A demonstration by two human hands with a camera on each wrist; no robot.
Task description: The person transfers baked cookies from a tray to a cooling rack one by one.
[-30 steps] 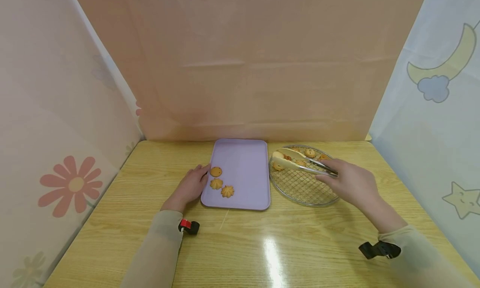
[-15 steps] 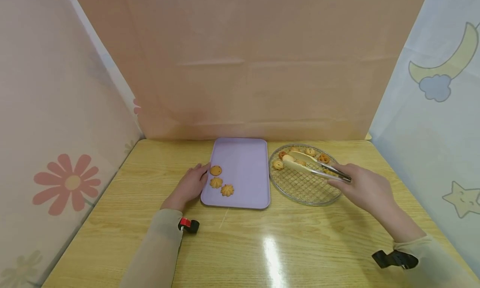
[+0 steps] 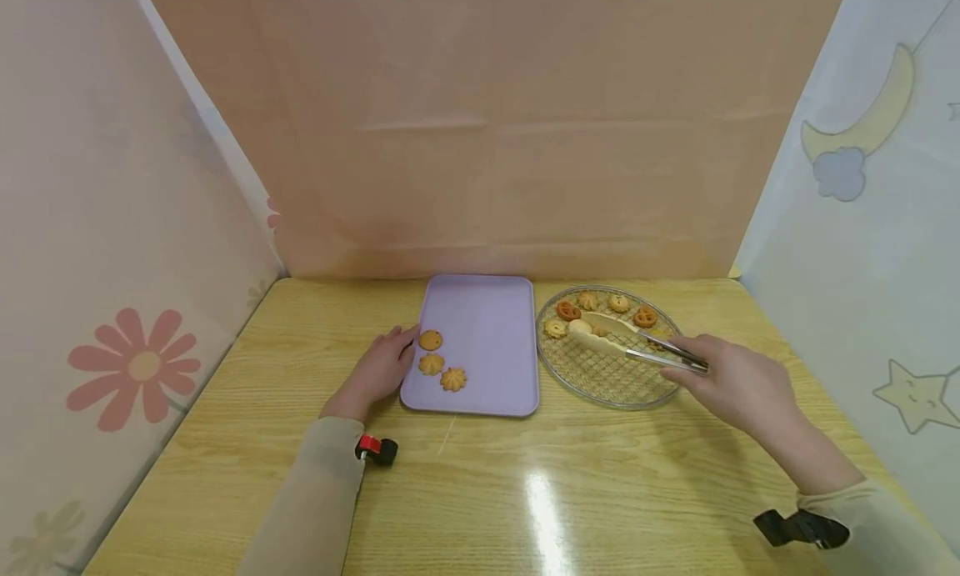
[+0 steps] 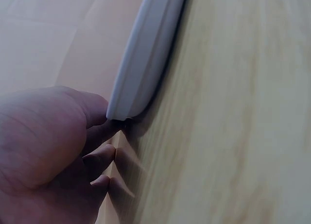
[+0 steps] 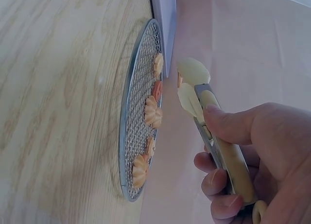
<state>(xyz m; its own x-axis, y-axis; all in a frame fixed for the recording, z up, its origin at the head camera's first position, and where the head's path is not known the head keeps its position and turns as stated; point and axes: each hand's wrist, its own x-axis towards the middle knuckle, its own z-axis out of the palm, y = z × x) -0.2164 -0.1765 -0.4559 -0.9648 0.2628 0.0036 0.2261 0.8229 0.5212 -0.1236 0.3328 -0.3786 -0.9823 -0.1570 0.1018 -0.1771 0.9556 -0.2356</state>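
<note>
My left hand point(image 3: 378, 372) pinches the left rim of a light purple tray point(image 3: 487, 343); in the left wrist view the thumb lies on the rim with a finger under it. Several cookies lie along the tray's left side, one round cookie point(image 3: 431, 340) and two flower-shaped ones, among them a front cookie point(image 3: 453, 379). With my right hand point(image 3: 738, 384) I grip metal tongs point(image 3: 606, 343) with cream tips. Between the tips is a pale round cookie point(image 3: 580, 328), held above the round wire rack point(image 3: 592, 376). In the right wrist view the tips stand apart from the rack's mesh.
On the rack lie several more cookies, including a pretzel-shaped cookie point(image 3: 646, 316), a brown cookie point(image 3: 567, 311) and a ring-like cookie point(image 3: 556, 328). The rack stands right beside the tray on a wooden table point(image 3: 450, 493). A brown backdrop point(image 3: 480, 142) rises behind.
My right hand has drawn the tongs to the right and toward me, with the pale cookie between the tips, uncovering cookies at the rack's left. My left hand stays on the tray.
</note>
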